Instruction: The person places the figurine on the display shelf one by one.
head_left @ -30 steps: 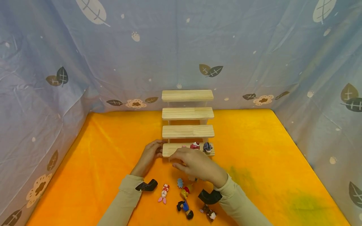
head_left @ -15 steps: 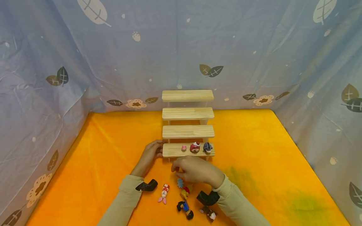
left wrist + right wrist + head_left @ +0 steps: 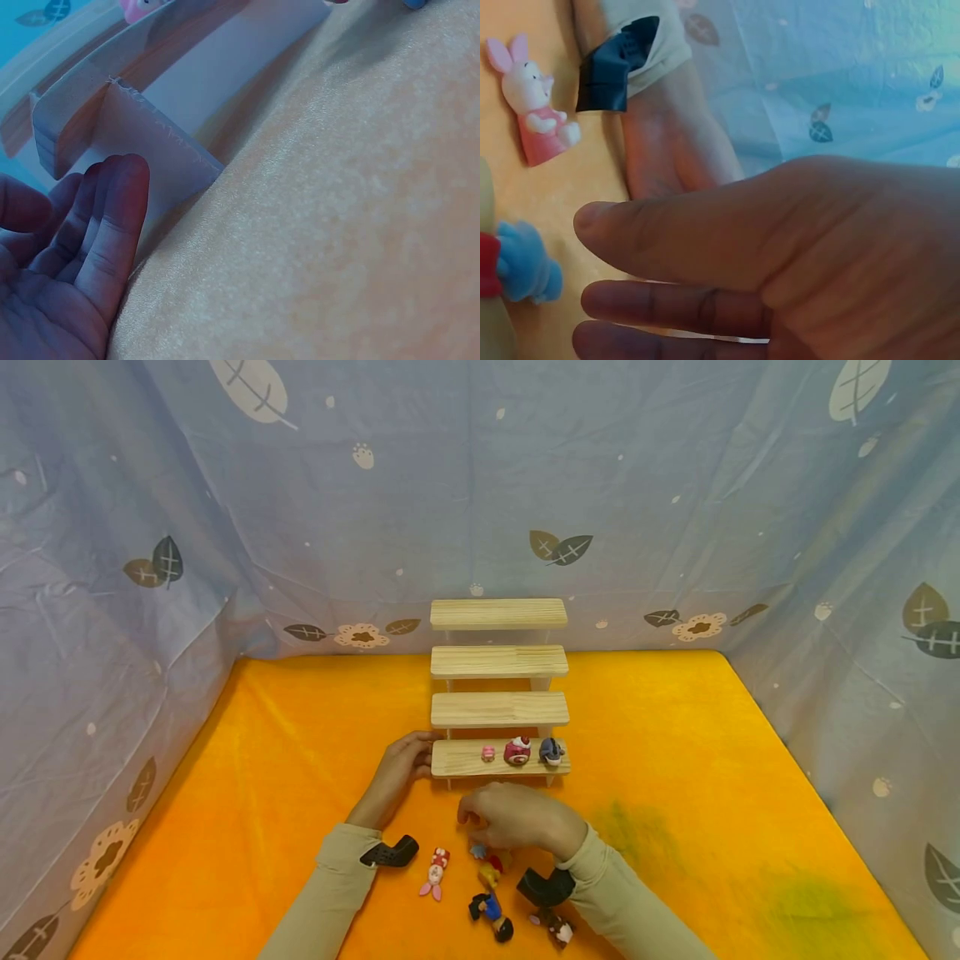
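Observation:
My left hand rests at the left end of the lowest step of a wooden tiered display stand; in the left wrist view its fingers lie extended beside the white side support. Over the cloth in front of the stand hovers my right hand, holding nothing. Its thumb and fingers are apart in the right wrist view, near a small blue figurine. Partly under that hand lies a yellow bear figurine with a red top. A rabbit-eared pink and white figurine lies to the left.
The lowest step bears a small pink figurine, a red swirled cake-like toy and a grey donkey figurine. Nearer the front lie a blue-and-black figurine and a brown one. Patterned curtains surround the orange cloth.
My right hand has drawn back from the lowest step toward the loose figurines, uncovering the small pink figurine on the step. It now partly covers the blue figurine. My left hand stays put.

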`<action>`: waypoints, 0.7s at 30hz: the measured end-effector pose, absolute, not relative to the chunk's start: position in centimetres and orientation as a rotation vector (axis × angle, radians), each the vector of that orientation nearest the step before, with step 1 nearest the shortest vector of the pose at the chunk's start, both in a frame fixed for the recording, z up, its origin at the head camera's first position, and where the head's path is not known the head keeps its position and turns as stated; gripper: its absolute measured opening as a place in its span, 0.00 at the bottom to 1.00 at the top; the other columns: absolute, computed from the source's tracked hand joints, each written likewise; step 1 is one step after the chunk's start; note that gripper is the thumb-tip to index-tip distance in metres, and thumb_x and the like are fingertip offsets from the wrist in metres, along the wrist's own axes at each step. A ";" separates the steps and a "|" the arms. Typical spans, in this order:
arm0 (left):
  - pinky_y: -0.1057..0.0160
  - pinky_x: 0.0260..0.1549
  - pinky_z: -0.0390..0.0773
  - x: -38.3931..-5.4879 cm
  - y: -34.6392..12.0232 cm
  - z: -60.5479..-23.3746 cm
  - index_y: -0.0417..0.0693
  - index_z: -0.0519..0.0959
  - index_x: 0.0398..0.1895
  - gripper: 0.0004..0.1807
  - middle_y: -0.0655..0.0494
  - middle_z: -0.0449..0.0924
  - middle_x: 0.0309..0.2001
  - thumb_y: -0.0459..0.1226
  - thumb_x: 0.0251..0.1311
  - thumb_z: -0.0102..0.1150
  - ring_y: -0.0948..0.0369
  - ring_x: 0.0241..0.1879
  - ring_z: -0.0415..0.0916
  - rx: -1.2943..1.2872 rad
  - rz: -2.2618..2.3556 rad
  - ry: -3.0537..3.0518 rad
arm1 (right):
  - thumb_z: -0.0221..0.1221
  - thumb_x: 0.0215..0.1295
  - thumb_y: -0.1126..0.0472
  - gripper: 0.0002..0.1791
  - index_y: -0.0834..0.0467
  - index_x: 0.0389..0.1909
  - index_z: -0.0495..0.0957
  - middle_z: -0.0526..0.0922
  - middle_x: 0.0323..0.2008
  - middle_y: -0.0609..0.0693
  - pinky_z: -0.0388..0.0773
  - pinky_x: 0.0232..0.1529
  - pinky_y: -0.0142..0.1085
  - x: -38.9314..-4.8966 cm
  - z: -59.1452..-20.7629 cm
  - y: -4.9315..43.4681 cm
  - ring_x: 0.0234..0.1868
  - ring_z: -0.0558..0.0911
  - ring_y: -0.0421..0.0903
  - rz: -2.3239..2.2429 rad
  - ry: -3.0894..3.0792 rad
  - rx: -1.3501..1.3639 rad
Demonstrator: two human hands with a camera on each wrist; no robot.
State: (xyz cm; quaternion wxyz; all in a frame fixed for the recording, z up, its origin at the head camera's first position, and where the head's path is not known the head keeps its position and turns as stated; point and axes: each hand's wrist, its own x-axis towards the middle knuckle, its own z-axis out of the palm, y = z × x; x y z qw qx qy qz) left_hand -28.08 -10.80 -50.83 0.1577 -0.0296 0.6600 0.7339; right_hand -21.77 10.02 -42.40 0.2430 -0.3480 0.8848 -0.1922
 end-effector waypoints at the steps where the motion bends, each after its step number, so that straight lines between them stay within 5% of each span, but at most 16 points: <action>1: 0.69 0.35 0.80 -28.1 -10.8 -50.8 0.34 0.75 0.62 0.21 0.54 0.81 0.40 0.38 0.78 0.40 0.63 0.36 0.79 -0.085 2.098 1.890 | 0.62 0.70 0.61 0.09 0.56 0.48 0.84 0.87 0.44 0.49 0.76 0.37 0.27 -21.7 -42.4 10.0 0.28 0.75 0.33 -0.526 2.412 -0.950; 21: 0.69 0.35 0.79 -28.0 -10.9 -50.8 0.33 0.74 0.63 0.21 0.55 0.81 0.39 0.38 0.78 0.40 0.64 0.36 0.78 -0.062 2.092 1.888 | 0.67 0.66 0.52 0.09 0.53 0.40 0.83 0.83 0.32 0.44 0.73 0.33 0.28 -21.0 -43.7 9.0 0.25 0.72 0.34 -0.328 2.524 -0.955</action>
